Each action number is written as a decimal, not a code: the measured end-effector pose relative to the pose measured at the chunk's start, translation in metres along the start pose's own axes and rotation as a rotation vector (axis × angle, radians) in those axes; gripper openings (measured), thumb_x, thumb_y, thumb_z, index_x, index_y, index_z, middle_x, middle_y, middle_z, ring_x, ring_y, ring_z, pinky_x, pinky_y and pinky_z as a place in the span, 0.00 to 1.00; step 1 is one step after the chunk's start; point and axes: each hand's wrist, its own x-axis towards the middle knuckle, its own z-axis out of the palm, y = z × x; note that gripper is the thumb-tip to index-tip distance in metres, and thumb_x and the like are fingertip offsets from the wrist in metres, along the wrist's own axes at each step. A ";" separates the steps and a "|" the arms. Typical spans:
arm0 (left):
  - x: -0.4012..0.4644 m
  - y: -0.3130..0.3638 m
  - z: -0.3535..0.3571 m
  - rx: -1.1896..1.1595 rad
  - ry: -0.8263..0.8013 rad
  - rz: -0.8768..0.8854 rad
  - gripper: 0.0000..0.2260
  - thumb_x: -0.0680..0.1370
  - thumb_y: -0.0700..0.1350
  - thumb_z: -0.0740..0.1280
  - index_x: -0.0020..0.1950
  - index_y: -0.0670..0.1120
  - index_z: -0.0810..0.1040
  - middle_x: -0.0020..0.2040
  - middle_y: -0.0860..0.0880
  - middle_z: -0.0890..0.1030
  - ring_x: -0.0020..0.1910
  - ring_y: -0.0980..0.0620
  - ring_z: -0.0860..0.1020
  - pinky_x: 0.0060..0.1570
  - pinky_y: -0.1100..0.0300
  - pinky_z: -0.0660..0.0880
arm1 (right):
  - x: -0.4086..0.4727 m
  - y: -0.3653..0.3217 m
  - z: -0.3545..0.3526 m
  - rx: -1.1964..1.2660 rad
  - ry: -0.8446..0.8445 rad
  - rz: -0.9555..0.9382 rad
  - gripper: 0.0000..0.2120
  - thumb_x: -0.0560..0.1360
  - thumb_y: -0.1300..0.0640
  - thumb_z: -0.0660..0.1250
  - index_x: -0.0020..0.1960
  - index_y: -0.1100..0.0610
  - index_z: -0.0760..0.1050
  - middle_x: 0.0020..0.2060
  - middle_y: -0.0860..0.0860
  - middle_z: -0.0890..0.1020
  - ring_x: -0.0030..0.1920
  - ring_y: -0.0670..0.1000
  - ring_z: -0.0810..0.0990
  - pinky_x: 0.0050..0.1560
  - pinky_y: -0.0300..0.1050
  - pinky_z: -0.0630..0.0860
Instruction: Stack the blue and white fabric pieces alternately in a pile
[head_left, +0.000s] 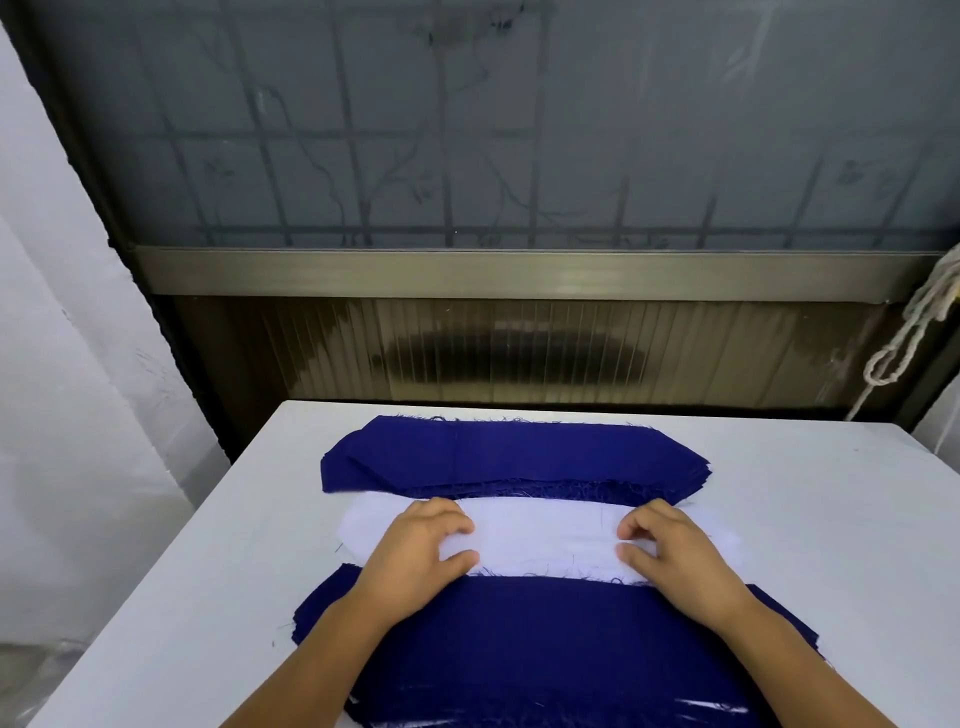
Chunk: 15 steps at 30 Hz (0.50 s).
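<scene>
Counter (805, 493): white, fills the lower half of the frame, carrying three groups of fabric one behind another.
Far blue pile (514, 457): dark blue pieces with frayed edges, stacked just above the centre of the frame, toward the counter's far edge.
White fabric (545, 540): a long white strip lying flat across the centre of the frame, between the two blue groups; its far edge touches the far blue pile and its near edge meets the near blue fabric.
Near blue fabric (545, 649): a wide dark blue piece at the bottom centre of the frame, both forearms passing over it.
Left hand (421, 543): left of centre, on the left part of the white fabric, fingers curled and thumb spread, pinching at the cloth.
Right hand (670, 545): right of centre, on the right part of the white fabric, fingers bent, fingertips and thumb nipping the cloth.
Cord (914, 332): pale, knotted, hanging at the right edge of the frame.
Window (493, 130): frosted, with a grille behind it, across the top of the frame.
</scene>
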 end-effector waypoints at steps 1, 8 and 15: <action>0.000 -0.003 0.001 -0.027 0.013 -0.009 0.15 0.74 0.56 0.71 0.59 0.55 0.79 0.58 0.68 0.71 0.60 0.68 0.67 0.63 0.69 0.65 | 0.002 0.000 -0.001 0.021 0.000 0.004 0.04 0.75 0.55 0.69 0.44 0.47 0.75 0.46 0.43 0.76 0.47 0.40 0.75 0.48 0.31 0.70; -0.003 -0.004 0.006 0.061 0.024 0.038 0.21 0.71 0.64 0.68 0.61 0.58 0.78 0.58 0.71 0.69 0.61 0.70 0.65 0.61 0.75 0.60 | 0.014 -0.001 0.000 -0.016 0.010 0.076 0.11 0.80 0.54 0.62 0.41 0.55 0.76 0.42 0.48 0.76 0.42 0.47 0.76 0.45 0.42 0.74; -0.004 -0.001 0.006 0.103 0.107 0.091 0.10 0.78 0.54 0.66 0.57 0.54 0.81 0.56 0.64 0.76 0.58 0.63 0.70 0.60 0.67 0.66 | 0.013 -0.004 0.009 -0.266 0.094 0.058 0.16 0.83 0.52 0.53 0.42 0.57 0.72 0.40 0.50 0.74 0.42 0.49 0.73 0.44 0.41 0.68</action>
